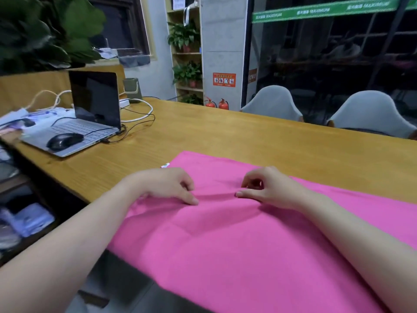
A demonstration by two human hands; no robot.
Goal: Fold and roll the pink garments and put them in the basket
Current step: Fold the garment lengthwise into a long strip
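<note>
Low at far left, an open dark shelf compartment (27, 220) holds folded pale blue and white cloth, blurred. Above it, on the yellow wood-grain table (225, 132), stands an open silver laptop (90, 114) with a dark screen; a black mouse (64, 141) rests on its keyboard deck, and white and black cables (137, 111) loop beside it. Behind, a narrow wooden shelf unit (186, 53) carries potted green plants on several tiers. On the grey pillar to its right is an orange sign (224, 79), its writing too small to read; two red fire extinguishers (217, 103) stand below. A green banner (316, 11) overhead reads "MAXIMUM". Two pale moulded chairs (316, 107) sit at the table's far edge. The pink garment (225, 245), smooth matte fabric, lies spread flat on the table, overhanging the near edge. The left hand (167, 184) rests on it, fingers curled, fingertips pressing the cloth. The right hand (266, 188) faces it, fingers curled, seemingly pinching a raised crease between the two hands.
</note>
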